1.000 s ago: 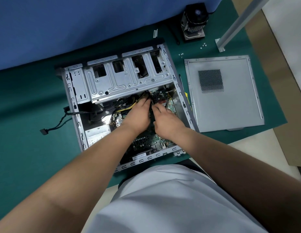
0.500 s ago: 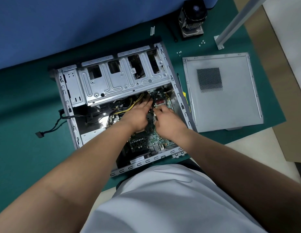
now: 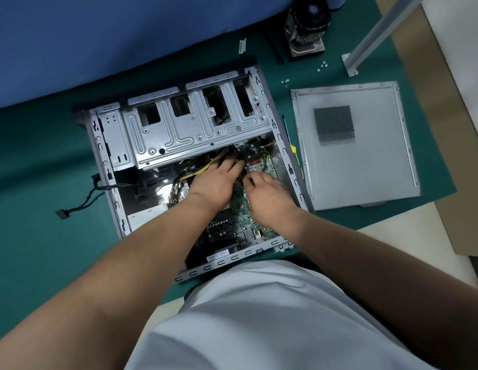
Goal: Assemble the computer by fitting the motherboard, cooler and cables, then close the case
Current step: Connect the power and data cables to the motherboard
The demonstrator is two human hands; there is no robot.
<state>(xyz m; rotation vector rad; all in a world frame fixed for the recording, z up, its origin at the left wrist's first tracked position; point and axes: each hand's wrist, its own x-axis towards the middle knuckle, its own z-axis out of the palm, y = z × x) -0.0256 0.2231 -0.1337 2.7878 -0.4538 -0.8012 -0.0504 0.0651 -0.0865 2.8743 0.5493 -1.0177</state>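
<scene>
The open grey metal computer case point(image 3: 179, 134) lies on its side on the desk with the dark green mat point(image 3: 40, 161). The green motherboard point(image 3: 232, 222) is inside the case, at its right half. Both hands are over the board, close together. The left hand point(image 3: 215, 182) lies flat, its grip wide with the fingers straight, and the fingertips reach the bundle of yellow and black cables point(image 3: 200, 166) at the edge of the board. The right hand point(image 3: 269, 194) has its fingers curled down on the board; I cannot tell if its grip holds something. The flat grey side panel with a mesh square point(image 3: 366, 161) lies on the mat just beside the case, on the right. The black and silver cooler with fan point(image 3: 307, 28) stands at the far edge of the mat, well apart from the case. Some small silver screws point(image 3: 322, 65) lie near it.
</scene>
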